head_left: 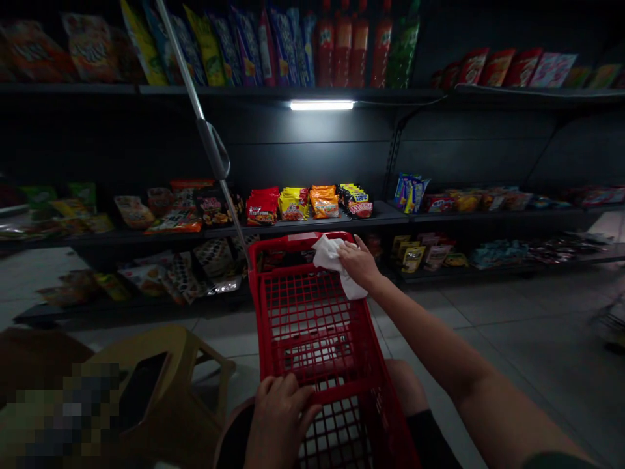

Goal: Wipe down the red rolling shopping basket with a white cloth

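Note:
A red plastic shopping basket stands tilted between my knees, its open mesh side facing me. My right hand presses a white cloth against the basket's far rim at the upper right corner, fingers closed over the cloth. At the near rim my left hand grips the basket's red edge, fingers curled over it. A grey metal handle pole rises from the basket's far left corner toward the upper left.
Dark store shelves with snack packets run across the back, lit by a strip light. A tan plastic stool with a dark phone on it stands at my left. Pale tiled floor stretches to the right.

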A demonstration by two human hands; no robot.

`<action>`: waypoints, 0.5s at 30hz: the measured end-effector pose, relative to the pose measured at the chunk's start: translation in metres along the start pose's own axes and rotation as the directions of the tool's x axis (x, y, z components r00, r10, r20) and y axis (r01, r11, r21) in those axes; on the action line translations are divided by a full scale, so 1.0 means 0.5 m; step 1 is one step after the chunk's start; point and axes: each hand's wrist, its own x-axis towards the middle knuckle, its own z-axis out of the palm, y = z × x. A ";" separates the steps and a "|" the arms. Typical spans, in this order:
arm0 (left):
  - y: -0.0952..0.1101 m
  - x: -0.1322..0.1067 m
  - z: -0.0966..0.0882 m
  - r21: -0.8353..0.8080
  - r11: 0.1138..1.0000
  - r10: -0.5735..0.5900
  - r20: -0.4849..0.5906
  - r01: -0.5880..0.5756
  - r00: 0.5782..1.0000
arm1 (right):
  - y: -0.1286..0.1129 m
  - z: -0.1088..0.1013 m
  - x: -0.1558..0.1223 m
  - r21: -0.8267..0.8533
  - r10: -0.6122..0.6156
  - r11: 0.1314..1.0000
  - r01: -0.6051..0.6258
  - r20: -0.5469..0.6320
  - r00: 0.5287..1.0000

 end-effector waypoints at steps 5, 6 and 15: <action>-0.003 0.000 0.000 0.008 0.999 -0.033 0.024 0.033 0.999 | -0.005 0.077 0.030 0.040 0.067 0.997 -0.070 0.070 0.995; -0.003 0.000 0.000 0.004 0.999 -0.033 0.027 0.033 0.999 | -0.013 0.085 0.018 0.040 0.082 0.996 -0.084 0.052 0.995; 0.003 0.003 0.000 0.036 0.999 -0.006 0.028 0.005 1.000 | -0.129 0.029 -0.182 0.138 0.040 0.989 -0.054 0.104 0.994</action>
